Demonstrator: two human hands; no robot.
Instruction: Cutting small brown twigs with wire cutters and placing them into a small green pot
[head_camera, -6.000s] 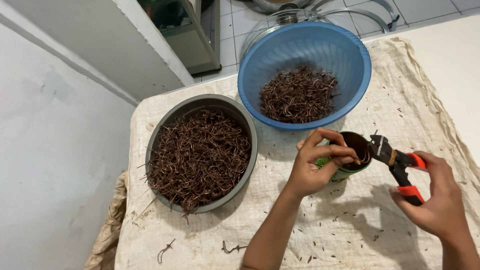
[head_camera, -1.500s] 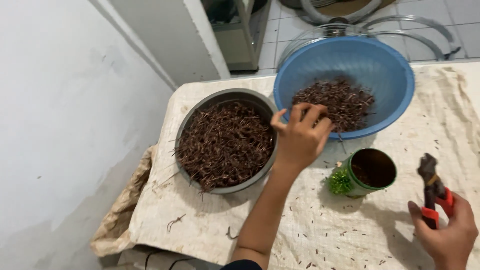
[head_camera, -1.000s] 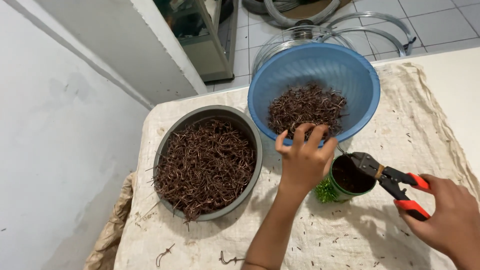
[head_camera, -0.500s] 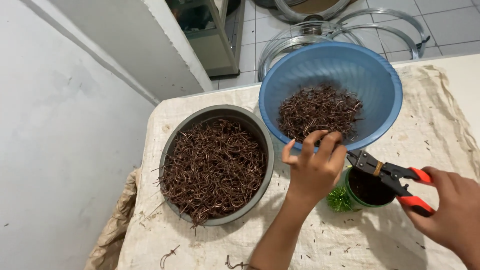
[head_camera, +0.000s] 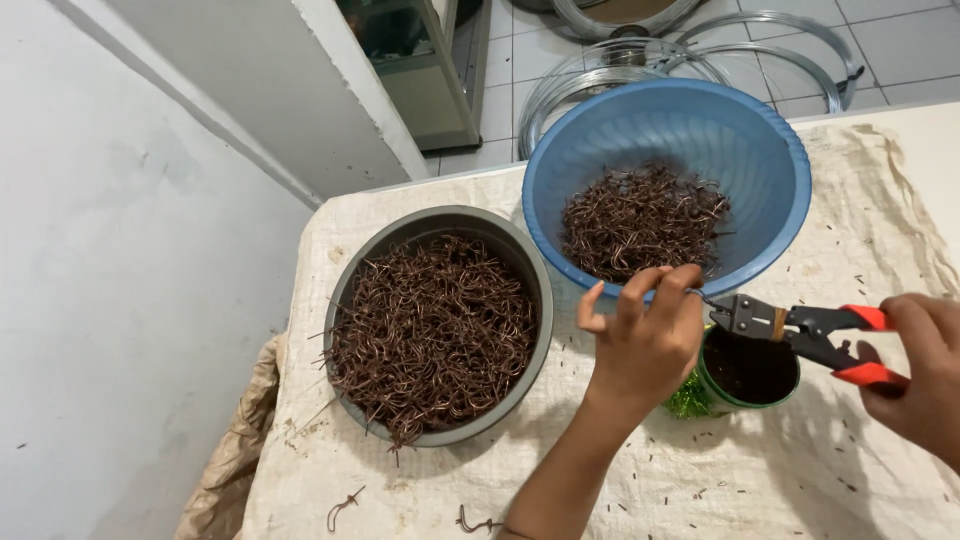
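Left hand (head_camera: 645, 340) now lower, at blue basin (head_camera: 560, 200) near rim, pinching wire piece for cutters (head_camera: 800, 330), gripped by right hand (head_camera: 920, 375).

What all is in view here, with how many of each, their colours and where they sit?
Round blue plastic bowl: one, blue, far centre, part-filled with brown wire bits.
Round grey metal bowl: one, grey, left, heaped with brown wire bits.
Small green cup: one, green, dark inside, below the blue bowl.
Red-handled black pliers: one, over the cup.
Beige woven cloth: one, covering the table.
Silver wire coils: several, on the tiled floor.
Left hand: pinching something small at the plier tips.
Right hand: gripping the plier handles.
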